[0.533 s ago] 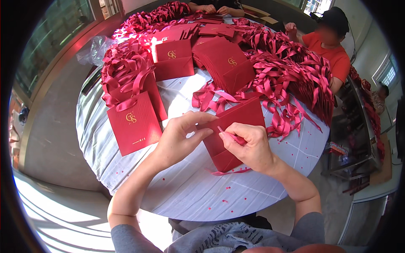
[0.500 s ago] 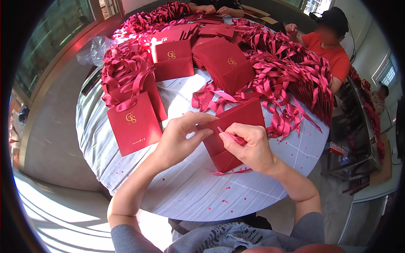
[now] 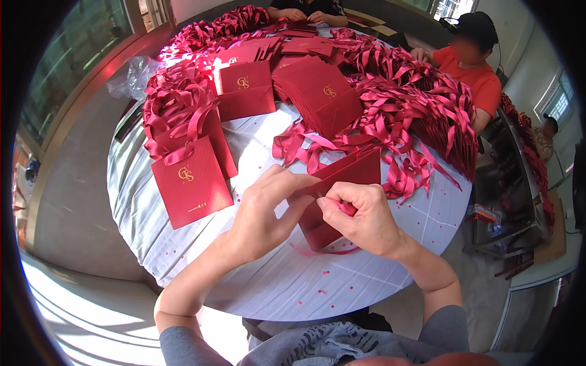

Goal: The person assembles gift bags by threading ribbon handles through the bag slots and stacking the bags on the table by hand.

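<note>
A dark red paper bag [image 3: 360,169] stands tilted on the table before me, its mouth edge toward the far side. At its left upper edge, the thumb and fingers of my left hand [image 3: 259,213] close round the paper. My right hand [image 3: 369,222] is closed in a pinch on a pink-red ribbon [image 3: 347,208], whose thin tip is against the bag's front wall by my left fingertips. Whether the tip passes through a hole cannot be seen. A loose ribbon length curls below the bag's lower corner.
A white-clothed round table [image 3: 256,287] carries finished-looking red bags [image 3: 192,183], a fanned bag stack [image 3: 323,97] and a ribbon heap [image 3: 421,91]. Small red paper dots lie scattered near me. A person in red [image 3: 473,85] sits at the right; another person's hands [image 3: 305,16] work opposite.
My left hand has shifted slightly, its fingers and thumb higher against the bag's edge. The right hand keeps its pinch, and less of the ribbon's tip shows. The whole view has shifted a little.
</note>
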{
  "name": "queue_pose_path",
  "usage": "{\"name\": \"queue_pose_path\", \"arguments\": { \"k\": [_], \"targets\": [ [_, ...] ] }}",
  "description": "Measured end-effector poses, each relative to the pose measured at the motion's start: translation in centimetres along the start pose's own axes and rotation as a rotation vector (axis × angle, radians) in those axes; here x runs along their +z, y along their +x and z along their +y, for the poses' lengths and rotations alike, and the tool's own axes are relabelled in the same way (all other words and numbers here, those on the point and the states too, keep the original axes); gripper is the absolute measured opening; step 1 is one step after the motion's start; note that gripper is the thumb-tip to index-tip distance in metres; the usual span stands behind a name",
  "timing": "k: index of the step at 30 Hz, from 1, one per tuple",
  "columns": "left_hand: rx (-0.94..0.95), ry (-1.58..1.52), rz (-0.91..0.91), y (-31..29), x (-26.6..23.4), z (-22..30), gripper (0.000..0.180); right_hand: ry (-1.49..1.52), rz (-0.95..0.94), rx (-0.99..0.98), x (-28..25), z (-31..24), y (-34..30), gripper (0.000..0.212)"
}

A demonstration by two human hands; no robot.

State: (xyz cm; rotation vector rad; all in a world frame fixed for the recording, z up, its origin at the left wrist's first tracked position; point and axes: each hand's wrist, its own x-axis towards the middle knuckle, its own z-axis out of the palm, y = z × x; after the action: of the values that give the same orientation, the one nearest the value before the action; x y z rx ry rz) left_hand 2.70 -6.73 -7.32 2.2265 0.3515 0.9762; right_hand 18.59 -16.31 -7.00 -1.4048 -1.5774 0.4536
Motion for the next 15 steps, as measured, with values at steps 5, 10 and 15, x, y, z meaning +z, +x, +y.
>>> {"name": "queue_pose_path", "arguments": {
  "k": [5,10,15],
  "targets": [
    [0.124,0.029,-0.001,0.0,0.5,1.0,0.030,0.025,0.047,0.007,0.0,0.1,0.0,0.016],
    [0.118,0.057,0.026,0.2,0.2,0.9,0.030,-0.085,0.105,-0.154,0.5,0.5,-0.1,0.010],
    [0.201,0.173,0.026,0.3,-1.1,2.1,0.031,-0.555,0.265,-0.431,-1.1,-1.9,0.6,0.031]
  ]
}}
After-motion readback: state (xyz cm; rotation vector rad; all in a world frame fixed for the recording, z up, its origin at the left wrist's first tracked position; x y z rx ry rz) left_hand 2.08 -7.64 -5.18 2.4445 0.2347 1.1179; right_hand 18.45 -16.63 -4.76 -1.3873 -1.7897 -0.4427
